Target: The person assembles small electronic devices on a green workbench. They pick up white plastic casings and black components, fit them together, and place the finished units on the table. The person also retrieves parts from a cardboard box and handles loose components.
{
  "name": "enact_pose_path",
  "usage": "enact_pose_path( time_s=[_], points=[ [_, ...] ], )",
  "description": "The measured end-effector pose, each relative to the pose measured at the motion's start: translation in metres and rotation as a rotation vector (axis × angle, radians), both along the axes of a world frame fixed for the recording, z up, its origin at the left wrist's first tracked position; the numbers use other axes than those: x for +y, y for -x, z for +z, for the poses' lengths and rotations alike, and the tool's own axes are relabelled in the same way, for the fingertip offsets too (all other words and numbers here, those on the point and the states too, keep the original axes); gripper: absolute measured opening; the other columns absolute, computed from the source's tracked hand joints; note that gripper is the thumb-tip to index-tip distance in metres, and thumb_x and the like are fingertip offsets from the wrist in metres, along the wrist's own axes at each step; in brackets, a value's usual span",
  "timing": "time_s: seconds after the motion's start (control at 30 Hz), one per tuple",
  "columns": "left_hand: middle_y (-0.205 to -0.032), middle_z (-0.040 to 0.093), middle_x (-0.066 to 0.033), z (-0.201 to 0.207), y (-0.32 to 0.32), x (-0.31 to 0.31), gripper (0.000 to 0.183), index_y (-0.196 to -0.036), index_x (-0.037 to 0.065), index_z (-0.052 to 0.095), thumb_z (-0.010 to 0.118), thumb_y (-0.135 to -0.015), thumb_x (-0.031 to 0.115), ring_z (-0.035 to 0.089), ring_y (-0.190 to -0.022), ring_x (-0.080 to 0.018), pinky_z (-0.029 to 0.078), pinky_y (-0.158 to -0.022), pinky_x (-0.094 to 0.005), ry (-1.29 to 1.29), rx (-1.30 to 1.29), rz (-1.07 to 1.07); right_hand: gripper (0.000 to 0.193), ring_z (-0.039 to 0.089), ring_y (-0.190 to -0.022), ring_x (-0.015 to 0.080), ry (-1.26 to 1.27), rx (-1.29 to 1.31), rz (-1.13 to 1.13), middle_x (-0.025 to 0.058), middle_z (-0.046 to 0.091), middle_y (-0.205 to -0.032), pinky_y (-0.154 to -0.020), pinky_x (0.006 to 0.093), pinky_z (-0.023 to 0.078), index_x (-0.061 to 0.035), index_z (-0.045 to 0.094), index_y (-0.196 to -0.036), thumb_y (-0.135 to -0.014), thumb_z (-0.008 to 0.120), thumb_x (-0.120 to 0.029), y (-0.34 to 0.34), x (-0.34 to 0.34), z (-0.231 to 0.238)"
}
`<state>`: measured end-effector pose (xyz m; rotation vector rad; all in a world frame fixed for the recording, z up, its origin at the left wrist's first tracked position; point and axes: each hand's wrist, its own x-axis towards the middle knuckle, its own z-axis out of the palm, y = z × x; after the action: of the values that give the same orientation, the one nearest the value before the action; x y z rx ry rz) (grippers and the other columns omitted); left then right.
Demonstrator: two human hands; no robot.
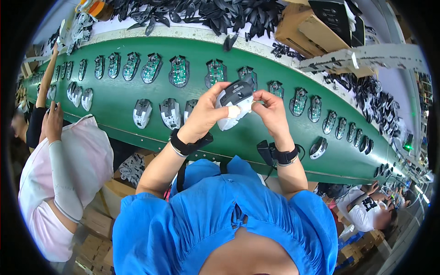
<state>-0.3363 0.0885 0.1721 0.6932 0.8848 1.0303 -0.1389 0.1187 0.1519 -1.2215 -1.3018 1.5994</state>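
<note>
Above the green conveyor belt, my left hand (211, 112) grips a computer mouse shell (236, 94), dark grey on top and white on its side. Its thumb, with a pale wrap or cover at the tip, presses the white side while the fingers go round behind. At the shell's right edge, the thumb and forefinger of my right hand (272, 113) are pinched together. Whether they grip the edge itself or a small pale bit there is too small to tell. Dark straps circle both wrists.
Mouse bases with green circuit boards (179, 71) line the far side of the conveyor belt (123, 94). White-and-grey mouse shells (170, 113) lie nearer, another shell (318, 147) at right. Black parts (224, 13) and a cardboard box (302, 34) sit beyond. A co-worker (68, 160) is close at left.
</note>
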Motion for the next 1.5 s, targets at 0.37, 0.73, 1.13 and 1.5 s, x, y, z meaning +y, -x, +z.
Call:
enact_pose_path(
  time_s=[0.37, 0.73, 1.13, 1.5],
  points=[
    [-0.103, 0.059, -0.0038, 0.011, -0.008, -0.022, 0.037, -0.119, 0.005, 0.049, 0.057, -0.092, 0.029, 0.057, -0.092, -0.0093, 0.047, -0.075, -0.0247, 0.197, -0.066, 0.212, 0.008, 0.058, -0.070, 0.0078, 0.398, 0.467, -0.163, -0.0005, 0.064, -0.081, -0.065, 0.0220, 0.048, -0.0069, 0.061, -0.092, -0.085, 0.064, -0.004, -0.016, -0.017, 0.035],
    [-0.104, 0.056, -0.0032, 0.015, -0.013, -0.028, 0.039, -0.118, 0.005, 0.049, 0.050, -0.096, 0.038, 0.052, -0.093, -0.0083, 0.043, -0.079, -0.0233, 0.035, 0.118, 0.313, 0.011, 0.060, -0.067, 0.0111, 0.266, 0.394, 0.083, 0.0037, 0.064, -0.077, -0.063, 0.0244, 0.049, -0.0016, 0.061, -0.085, -0.079, 0.069, 0.003, 0.015, -0.021, 0.053],
    [-0.101, 0.058, -0.0087, 0.008, -0.006, -0.021, 0.035, -0.117, 0.000, 0.046, 0.052, -0.096, 0.027, 0.053, -0.092, -0.0114, 0.044, -0.081, -0.0263, -0.157, 0.382, 0.324, 0.014, 0.063, -0.071, 0.0107, 0.014, 0.119, 0.051, 0.0060, 0.066, -0.078, -0.064, 0.0234, 0.051, 0.0005, 0.061, -0.086, -0.076, 0.069, 0.008, 0.020, -0.026, 0.054],
    [-0.116, 0.056, -0.0154, 0.030, -0.005, -0.035, 0.088, -0.134, -0.004, 0.029, 0.081, -0.066, 0.018, 0.057, -0.107, -0.0220, 0.046, -0.091, -0.0319, -0.215, 0.346, 0.181, 0.040, 0.066, -0.082, 0.0157, 0.344, 0.531, -0.078, 0.0106, 0.069, -0.091, -0.073, 0.0269, 0.053, 0.0011, 0.052, -0.115, -0.078, 0.068, 0.006, 0.024, -0.023, 0.059]
  ],
)
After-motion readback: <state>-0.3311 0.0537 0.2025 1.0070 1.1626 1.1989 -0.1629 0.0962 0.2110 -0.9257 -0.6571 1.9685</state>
